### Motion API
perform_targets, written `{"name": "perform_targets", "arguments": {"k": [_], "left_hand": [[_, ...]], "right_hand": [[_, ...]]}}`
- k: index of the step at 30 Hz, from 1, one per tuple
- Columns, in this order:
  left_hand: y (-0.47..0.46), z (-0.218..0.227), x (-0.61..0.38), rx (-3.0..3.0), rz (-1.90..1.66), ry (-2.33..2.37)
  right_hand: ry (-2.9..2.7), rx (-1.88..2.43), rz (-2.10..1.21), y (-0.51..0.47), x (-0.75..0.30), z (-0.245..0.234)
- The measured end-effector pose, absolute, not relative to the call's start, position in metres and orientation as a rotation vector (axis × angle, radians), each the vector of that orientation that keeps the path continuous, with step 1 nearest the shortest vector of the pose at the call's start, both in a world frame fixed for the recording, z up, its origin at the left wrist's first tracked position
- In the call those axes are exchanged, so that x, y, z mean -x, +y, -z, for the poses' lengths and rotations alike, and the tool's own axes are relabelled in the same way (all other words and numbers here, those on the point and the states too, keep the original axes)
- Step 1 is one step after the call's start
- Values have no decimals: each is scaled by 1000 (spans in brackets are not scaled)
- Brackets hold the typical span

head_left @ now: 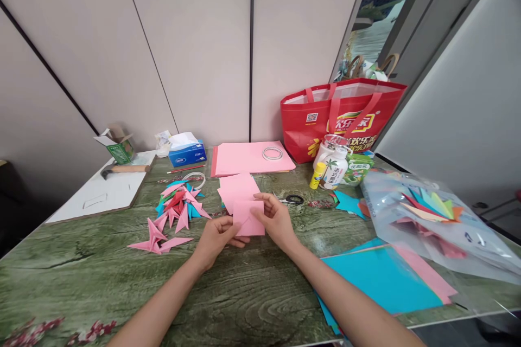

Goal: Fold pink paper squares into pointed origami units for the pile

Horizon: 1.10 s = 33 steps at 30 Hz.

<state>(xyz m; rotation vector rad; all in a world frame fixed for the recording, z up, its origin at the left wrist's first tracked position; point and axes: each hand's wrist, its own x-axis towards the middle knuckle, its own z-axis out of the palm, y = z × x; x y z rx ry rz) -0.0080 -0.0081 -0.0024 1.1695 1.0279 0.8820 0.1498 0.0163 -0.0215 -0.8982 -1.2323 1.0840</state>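
Both hands close their grip on one small pink sheet [249, 222] at the centre of the frame: the left hand [215, 236] pinches its lower left edge, the right hand [277, 219] holds the right side with the thumb on top and the fingers behind. The sheet is held just above the green wood-grain bench [101, 276]. It looks flat or barely creased, so the folding of this piece appears to be near its start.

At the far left of the frame lie a white board [101, 192], a hammer [122, 169] and an open green carton [118, 146]. A tissue box [187, 154] stands beyond. Left of the hands, a heap of folded paper points [179, 206] in pink, red and blue suggests many pieces are already done. Loose pink squares [238, 187], just behind the held sheet, look to be what is left. A larger pink stack [252, 160] with a tape ring [272, 153] on it lies farther back.

Right of the hands are scissors [293, 199], a glue stick [316, 176], a white bottle [334, 168] and a red shopping bag [342, 114]. Blue sheets [378, 276] lie beside the right forearm. A clear plastic bag [439, 222] of coloured paper fills the right edge. Nothing lies between the hands and the bench in front of them.
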Motion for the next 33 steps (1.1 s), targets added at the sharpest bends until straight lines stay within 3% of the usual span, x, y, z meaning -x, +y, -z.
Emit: {"name": "perform_targets", "arguments": {"k": [6, 18, 33], "left_hand": [[-5, 9, 10, -1103, -1032, 941], [2, 2, 19, -977, -1330, 1011], [0, 4, 18, -864, -1251, 882]], "right_hand": [[-1310, 909, -1051, 16, -150, 23], [-1862, 826, -672, 7, -154, 13], [-1866, 738, -488, 9, -151, 19]]}}
